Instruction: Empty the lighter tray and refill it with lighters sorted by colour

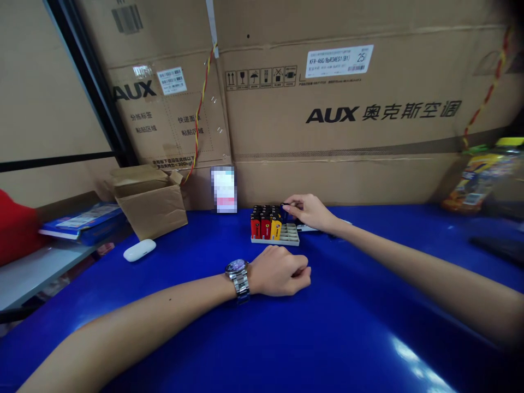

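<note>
Several lighters stand upright in the left part of a pale slotted tray (290,240). At its front are a red lighter (256,229), a second red one (266,229) and a yellow lighter (275,230), with dark tops behind them. My right hand (309,212) is closed, thumb and fingers pinching a dark lighter (284,210) at the tray's back row. Just in front of the tray, my left hand (280,271) rests on the table in a fist. Its curled fingers hide whatever they may hold. A metal watch (240,278) is on the left wrist.
Large cardboard cartons (266,131) wall off the back of the blue table (254,344). An open small box (151,207), a white case (140,250) and a lit phone (225,190) stand left. A drink bottle (477,180) is at right; a pen-like item (307,228) lies beside the tray.
</note>
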A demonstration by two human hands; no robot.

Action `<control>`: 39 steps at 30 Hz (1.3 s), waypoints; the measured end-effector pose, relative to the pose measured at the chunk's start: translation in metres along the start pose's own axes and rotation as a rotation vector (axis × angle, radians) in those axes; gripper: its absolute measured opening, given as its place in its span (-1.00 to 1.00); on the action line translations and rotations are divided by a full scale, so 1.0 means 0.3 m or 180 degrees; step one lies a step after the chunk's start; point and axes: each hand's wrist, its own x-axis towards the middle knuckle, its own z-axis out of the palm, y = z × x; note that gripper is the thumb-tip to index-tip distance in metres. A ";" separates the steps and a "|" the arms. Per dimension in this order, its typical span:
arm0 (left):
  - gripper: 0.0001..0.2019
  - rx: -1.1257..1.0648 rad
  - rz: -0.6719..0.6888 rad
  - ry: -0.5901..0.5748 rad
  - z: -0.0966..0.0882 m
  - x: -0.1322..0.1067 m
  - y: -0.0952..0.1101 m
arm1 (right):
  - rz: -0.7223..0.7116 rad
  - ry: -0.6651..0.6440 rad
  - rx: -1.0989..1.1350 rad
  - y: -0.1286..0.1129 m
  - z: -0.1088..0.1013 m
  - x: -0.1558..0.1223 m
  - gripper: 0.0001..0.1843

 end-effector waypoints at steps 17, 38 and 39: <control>-0.70 -0.0070 -0.0001 -0.0037 0.002 -0.001 -0.004 | -0.0458 -0.1406 -0.1395 0.104 -0.149 0.029 -0.60; -0.70 -0.0125 -0.0014 -0.0013 0.003 0.000 -0.001 | -0.0196 -0.0387 -0.0423 0.042 -0.103 -0.095 -0.79; -0.69 -0.0129 -0.0012 -0.0012 0.003 0.000 -0.002 | -0.0237 -0.0431 -0.0671 0.048 -0.104 -0.090 -0.79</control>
